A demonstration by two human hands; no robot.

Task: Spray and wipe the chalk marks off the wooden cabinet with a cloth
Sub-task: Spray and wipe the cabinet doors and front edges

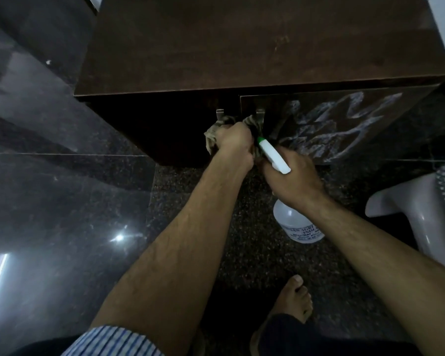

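- The wooden cabinet (pixel 254 47) filled the upper centre of the frame, its dark top seen from above and its front face dropping away below the edge; two metal handles (pixel 220 114) showed on the front, near the centre.
- White chalk marks (pixel 344 124) sprawled across the right-hand door, right of centre; they looked smeared and thick.
- The left hand (pixel 233 143) was closed in a fist around a bunched, striped cloth (pixel 212 136), just below the handles at the middle of the frame; the cloth lay against the cabinet front, left of the marks.
- The right hand (pixel 290 176) gripped the neck of a spray bottle (pixel 297 224), just right of the left hand; its white head and green nozzle (pixel 261 140) pointed up and left toward the cabinet; the clear body with a printed label hung below the wrist.
- A bare foot (pixel 293 299) rested on the dark speckled floor (pixel 62 201) at the lower centre; a pale stool (pixel 416 211) stood at the right edge.
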